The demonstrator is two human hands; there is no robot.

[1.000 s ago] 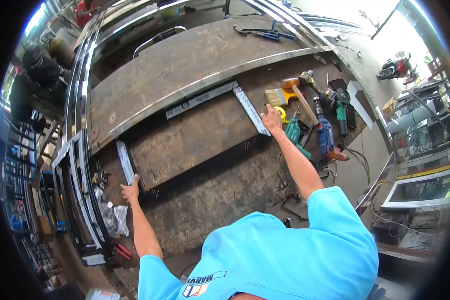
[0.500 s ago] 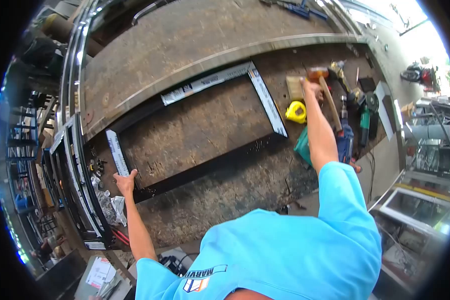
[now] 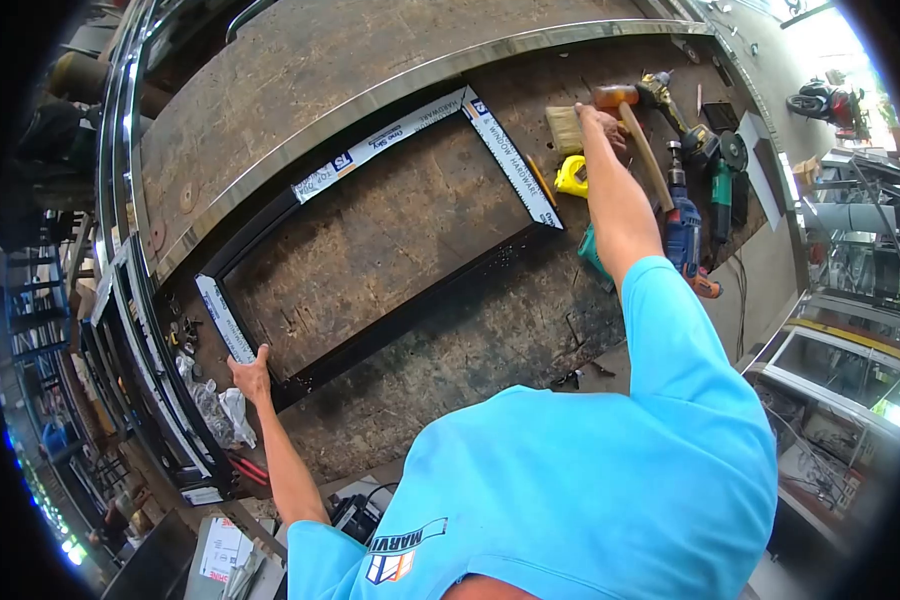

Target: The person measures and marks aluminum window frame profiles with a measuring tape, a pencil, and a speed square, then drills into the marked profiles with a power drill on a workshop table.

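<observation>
A black rectangular frame [image 3: 410,309] with white printed tape on parts of it lies on the worn wooden bench. My left hand [image 3: 251,376] grips the frame's lower left corner, thumb on the inner side. At the right, my right hand [image 3: 602,128] is closed around something near a brush [image 3: 563,130] with pale bristles; the brush's handle is hidden. Close to that hand lie an orange-headed mallet [image 3: 649,160] and a yellow tape measure [image 3: 572,176]. A pencil [image 3: 541,181] rests beside the frame's right end.
A blue drill [image 3: 682,235], a yellow-and-black power tool [image 3: 700,143] and a green grinder [image 3: 721,200] lie at the right. Crumpled plastic [image 3: 220,413] and red-handled pliers [image 3: 249,468] are at the left. A raised metal edge [image 3: 370,93] runs behind the frame.
The view has shifted. My right hand has moved slightly relative to the tools, and the brush now sits more tilted beside it. My left hand remains on the frame's corner.
</observation>
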